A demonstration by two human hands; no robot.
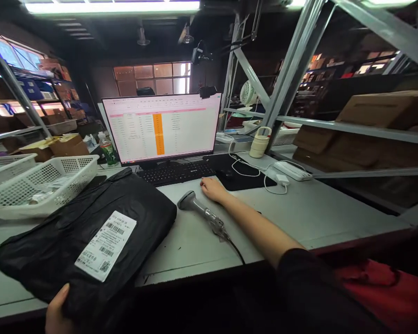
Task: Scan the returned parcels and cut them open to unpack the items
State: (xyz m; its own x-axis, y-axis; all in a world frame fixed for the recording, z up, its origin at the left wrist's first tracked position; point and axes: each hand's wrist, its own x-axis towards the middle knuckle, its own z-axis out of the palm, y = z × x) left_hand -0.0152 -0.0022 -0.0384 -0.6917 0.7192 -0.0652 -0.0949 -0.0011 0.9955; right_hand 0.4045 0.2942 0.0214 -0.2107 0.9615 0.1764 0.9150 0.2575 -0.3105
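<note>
My left hand (57,311) grips the near edge of a black plastic mailing bag (146,208), thumb on top and the other fingers out of sight beneath. The bag looks full and lies tilted on the desk, its white printed shipping label (106,246) facing up. My right hand (212,189) rests at the near right corner of the black keyboard (177,172), holding nothing, with its fingers loosely bent. Between the bag and my right forearm lies a grey handheld barcode scanner (202,209), its cable running off the desk's front edge.
A monitor (186,125) showing a spreadsheet stands behind the keyboard. White baskets (80,174) and a green-labelled bottle (107,150) are on the left. Rightward are a mouse (225,174), a cream cup (259,144), a power strip (292,170) and metal shelving with cartons (379,109).
</note>
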